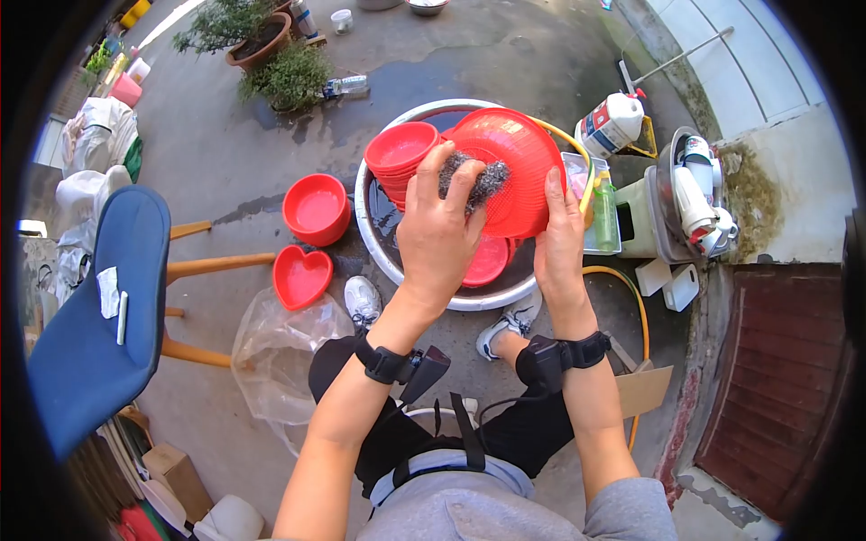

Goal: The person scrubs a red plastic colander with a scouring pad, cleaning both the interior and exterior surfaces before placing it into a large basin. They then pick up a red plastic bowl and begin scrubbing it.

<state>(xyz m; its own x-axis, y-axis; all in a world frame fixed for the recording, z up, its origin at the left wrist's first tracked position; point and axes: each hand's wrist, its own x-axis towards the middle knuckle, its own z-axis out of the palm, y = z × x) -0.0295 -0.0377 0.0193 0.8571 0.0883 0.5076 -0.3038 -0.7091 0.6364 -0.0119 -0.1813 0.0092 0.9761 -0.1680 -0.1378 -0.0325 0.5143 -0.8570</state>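
My left hand (439, 230) is closed on a grey steel wool scrubber (490, 183), which presses against a red plastic basket (519, 135) with fine slots. The basket is tilted above a large metal basin (363, 216). On its right side, my right hand (561, 243) grips the rim, fingers up along the edge. A stack of red bowls (402, 149) stands in the basin to the left of the basket. Below the basket another red bowl (485, 261) shows in part; dark water is visible around it.
Left of the basin are round red bowls (316, 209), a heart-shaped red bowl (301, 278), a clear plastic bag (275, 361) and a blue chair (108, 307). To the right are a white jug (613, 124), a green bottle (604, 216), a yellow hose (642, 316) and a pan of dishes (672, 171).
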